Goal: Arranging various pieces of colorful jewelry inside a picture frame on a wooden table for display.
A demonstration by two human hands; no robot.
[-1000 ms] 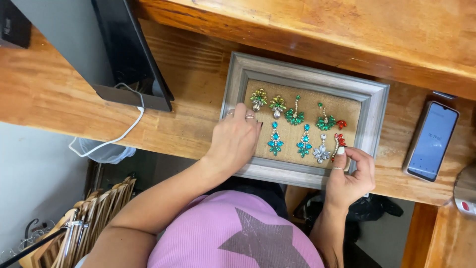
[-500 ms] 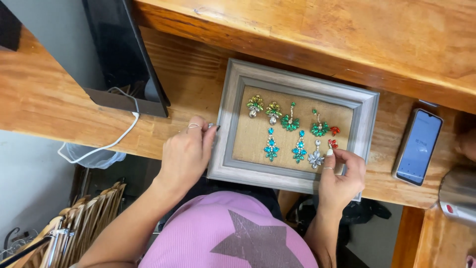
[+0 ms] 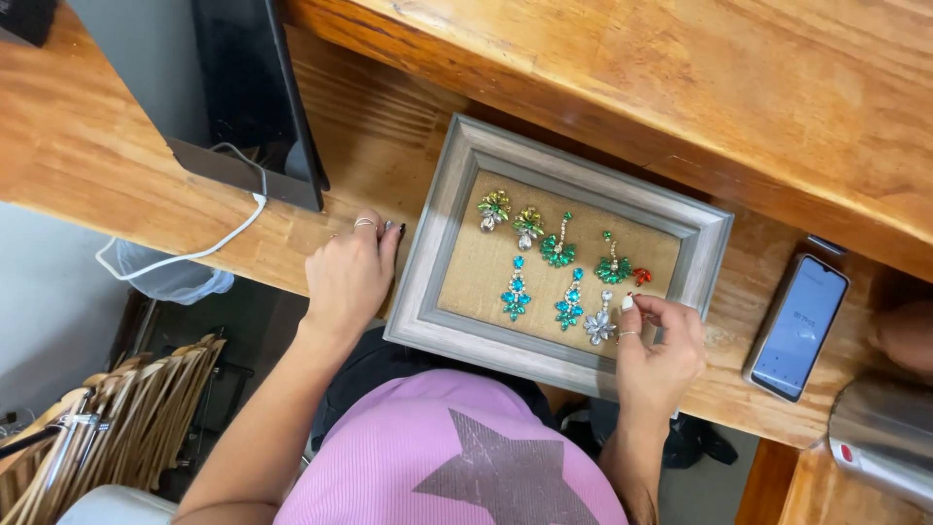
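The right hand's fingertips [image 3: 632, 303] are pinched together at the frame's lower right corner, over the burlap, beside a silver earring [image 3: 599, 326] and a small red stud [image 3: 641, 276]. They seem to close on something tiny and pale, perhaps a post or a backing; it is too small to tell for sure. The right hand [image 3: 661, 352] rests with its heel on the frame's lower rail.

The left hand [image 3: 350, 277] lies just off the frame's left edge, on the wooden desk [image 3: 117, 165], its fingers curled loosely with the tips touching the wood and nothing held between them.

The frame [image 3: 437, 253] is grey, with a burlap panel inside, and lies flat on the desk in front of the person. Across its panel sit earrings in pairs: a yellow-green pair [image 3: 510, 216] at the upper left, a green pair [image 3: 585, 255] in the middle, a teal pair [image 3: 542, 297] below them.

These pieces look light, stiff and fiddly: stones set in thin metal, likely to slip from a loose pinch and to bend at the links. The safest hold is probably by the edges of the top stone, fingertips only. The frame itself is rigid and heavier, best gripped by its two side rails.

Right of the frame lies a phone [image 3: 799, 326]; left of it stands a dark monitor [image 3: 258, 107] with a white cable [image 3: 194, 255].
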